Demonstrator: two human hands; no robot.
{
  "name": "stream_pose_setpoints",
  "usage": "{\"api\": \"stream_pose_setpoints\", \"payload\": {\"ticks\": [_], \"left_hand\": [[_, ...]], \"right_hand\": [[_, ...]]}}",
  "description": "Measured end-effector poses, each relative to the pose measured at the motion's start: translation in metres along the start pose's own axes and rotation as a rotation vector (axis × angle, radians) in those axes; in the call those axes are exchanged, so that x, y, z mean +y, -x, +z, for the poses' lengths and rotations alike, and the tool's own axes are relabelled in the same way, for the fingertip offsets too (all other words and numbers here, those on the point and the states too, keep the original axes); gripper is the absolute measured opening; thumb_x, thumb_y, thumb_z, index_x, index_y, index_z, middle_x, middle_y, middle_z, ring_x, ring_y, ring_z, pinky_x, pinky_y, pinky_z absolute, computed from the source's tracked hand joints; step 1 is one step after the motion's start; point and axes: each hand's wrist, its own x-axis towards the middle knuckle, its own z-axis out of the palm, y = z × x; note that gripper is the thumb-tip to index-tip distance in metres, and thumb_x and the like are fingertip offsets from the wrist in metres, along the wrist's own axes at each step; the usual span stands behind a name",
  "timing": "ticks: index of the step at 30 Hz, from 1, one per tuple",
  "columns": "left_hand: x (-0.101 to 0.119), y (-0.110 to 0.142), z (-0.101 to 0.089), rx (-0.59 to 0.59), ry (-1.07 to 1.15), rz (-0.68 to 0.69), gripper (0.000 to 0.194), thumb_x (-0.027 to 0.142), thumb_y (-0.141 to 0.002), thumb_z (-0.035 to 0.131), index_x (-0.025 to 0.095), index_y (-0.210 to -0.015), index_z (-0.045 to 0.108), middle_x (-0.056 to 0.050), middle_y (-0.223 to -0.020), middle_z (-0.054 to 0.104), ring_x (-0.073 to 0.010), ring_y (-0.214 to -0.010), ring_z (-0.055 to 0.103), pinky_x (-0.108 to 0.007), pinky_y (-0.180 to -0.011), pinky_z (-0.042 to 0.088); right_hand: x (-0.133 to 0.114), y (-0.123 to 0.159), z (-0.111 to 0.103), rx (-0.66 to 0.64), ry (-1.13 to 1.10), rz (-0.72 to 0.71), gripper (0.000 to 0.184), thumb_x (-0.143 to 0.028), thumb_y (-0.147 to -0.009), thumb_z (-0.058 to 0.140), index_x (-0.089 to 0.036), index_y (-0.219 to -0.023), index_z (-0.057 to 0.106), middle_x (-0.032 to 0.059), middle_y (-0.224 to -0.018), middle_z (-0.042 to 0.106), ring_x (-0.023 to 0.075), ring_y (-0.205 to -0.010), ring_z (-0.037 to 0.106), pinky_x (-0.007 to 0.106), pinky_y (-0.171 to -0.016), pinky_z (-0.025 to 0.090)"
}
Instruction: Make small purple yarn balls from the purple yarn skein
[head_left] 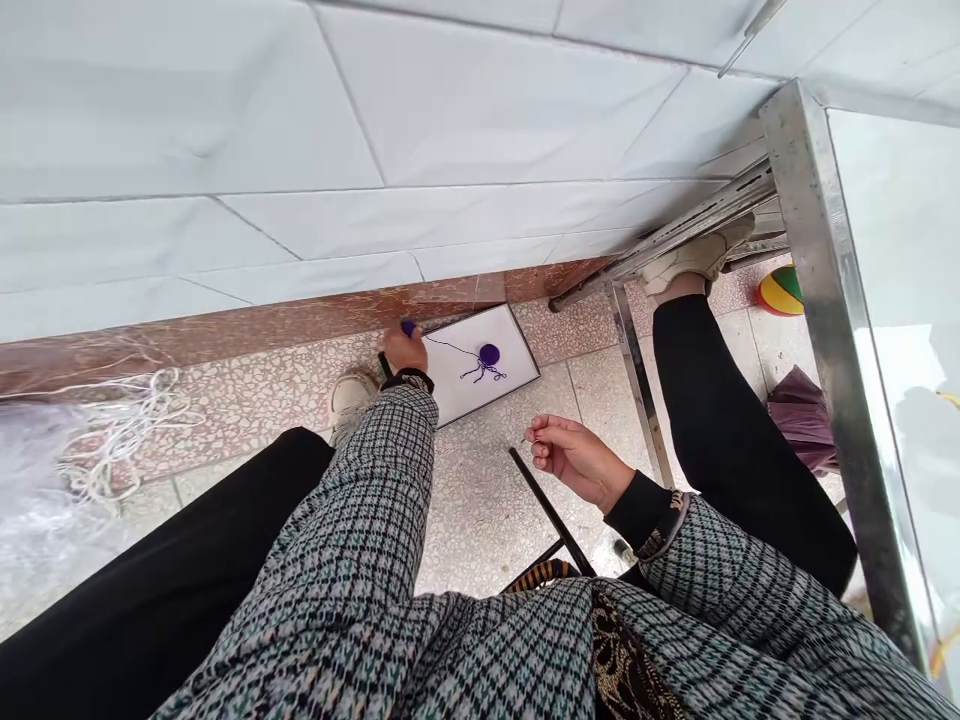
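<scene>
My left hand is closed around a small purple ball of yarn at the far left corner of a white board with a dark rim. A strand runs from there across the board to a round purple yarn piece, which has several loose, curled ends below it. My right hand is raised nearer to me, to the right of the board. Its thumb and fingertips are pinched together; something thin and small may be between them, too fine to name.
A white tiled wall rises ahead. To the right stands a metal frame, with a coloured ball and a purple folded cloth beyond. White cord lies in a tangle at left. A black rod slants below my right hand.
</scene>
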Motion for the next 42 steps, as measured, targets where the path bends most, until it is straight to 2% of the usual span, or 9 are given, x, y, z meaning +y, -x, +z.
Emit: {"api": "stream_pose_setpoints", "payload": {"ticks": [5,13,18,23,28,31,34,37,42], "left_hand": [[0.039,0.036,0.003,0.133,0.265,0.214,0.055,0.023,-0.108,0.055,0.006,-0.159,0.047,-0.024,-0.163,0.057,-0.0265,-0.153,0.055,-0.036,-0.13,0.039],[0.136,0.095,-0.085,0.343,0.323,0.949,0.059,0.026,-0.103,0.069,0.021,-0.159,0.052,-0.017,-0.145,0.073,-0.0313,-0.145,0.061,-0.055,-0.129,0.042],[0.136,0.128,-0.141,0.377,0.251,1.281,0.062,0.042,-0.101,0.076,0.024,-0.157,0.054,-0.018,-0.149,0.072,-0.0344,-0.146,0.061,-0.06,-0.129,0.041],[0.116,0.146,-0.162,0.325,0.342,1.424,0.064,0.055,-0.1,0.075,0.026,-0.154,0.056,-0.016,-0.151,0.07,-0.037,-0.151,0.058,-0.064,-0.132,0.037],[0.113,0.164,-0.146,-0.185,0.819,1.264,0.093,0.051,-0.093,0.08,0.03,-0.171,0.034,-0.016,-0.165,0.056,-0.0364,-0.148,0.059,-0.054,-0.119,0.052],[0.117,0.182,-0.141,-0.523,1.006,0.903,0.073,0.049,-0.096,0.073,0.025,-0.16,0.049,-0.012,-0.132,0.074,-0.0222,-0.1,0.076,-0.038,-0.088,0.063],[0.12,0.196,-0.147,-0.512,1.005,0.689,0.049,0.052,-0.091,0.077,0.017,-0.125,0.071,0.0,-0.078,0.066,-0.0074,-0.052,0.049,-0.022,-0.051,0.039],[0.12,0.198,-0.162,-0.39,0.946,0.746,0.036,0.052,-0.089,0.076,0.016,-0.091,0.074,0.008,-0.054,0.039,-0.0066,-0.047,0.03,-0.021,-0.048,0.025],[0.114,0.181,-0.192,-0.445,0.479,0.889,0.03,0.047,-0.084,0.073,0.017,-0.08,0.078,-0.006,-0.075,0.073,-0.0181,-0.072,0.066,-0.032,-0.073,0.056]], "right_hand": [[-0.015,-0.01,0.026,-0.058,0.061,-0.115,0.019,-0.006,-0.069,0.073,-0.017,-0.081,0.062,-0.0022,-0.074,0.063,0.0065,-0.057,0.05,0.018,-0.054,0.044],[-0.128,0.0,0.079,0.058,0.206,-0.561,0.016,0.0,-0.091,0.068,-0.015,-0.092,0.065,-0.0018,-0.077,0.067,0.0056,-0.051,0.049,0.016,-0.046,0.043],[-0.159,0.027,0.089,-0.39,0.481,-0.378,0.014,-0.022,-0.101,0.076,-0.014,-0.09,0.072,-0.0007,-0.069,0.063,0.0055,-0.05,0.042,0.014,-0.044,0.038],[-0.147,0.027,0.09,-0.578,0.539,-0.325,0.022,-0.02,-0.094,0.085,-0.015,-0.084,0.067,-0.0039,-0.064,0.057,0.0059,-0.056,0.05,0.013,-0.052,0.046],[-0.138,0.03,0.084,-0.556,0.591,-0.394,0.012,-0.009,-0.096,0.076,-0.013,-0.089,0.068,-0.0028,-0.064,0.06,0.0057,-0.054,0.051,0.012,-0.049,0.044],[-0.137,0.036,0.081,-0.387,0.583,-0.524,0.016,-0.001,-0.098,0.068,-0.014,-0.087,0.067,-0.0032,-0.061,0.06,0.0056,-0.053,0.05,0.011,-0.047,0.041],[-0.143,0.038,0.079,-0.207,0.508,-0.569,0.016,0.0,-0.099,0.064,-0.014,-0.091,0.064,-0.0037,-0.059,0.059,0.0066,-0.052,0.05,0.013,-0.048,0.041],[-0.152,0.038,0.077,-0.118,0.509,-0.614,0.015,-0.002,-0.101,0.063,-0.015,-0.093,0.063,-0.0044,-0.059,0.057,0.0073,-0.052,0.049,0.015,-0.047,0.04],[-0.158,0.033,0.069,-0.061,0.627,-0.864,0.019,-0.003,-0.089,0.072,-0.017,-0.09,0.059,-0.0064,-0.066,0.056,0.006,-0.053,0.044,0.017,-0.046,0.036]]}}
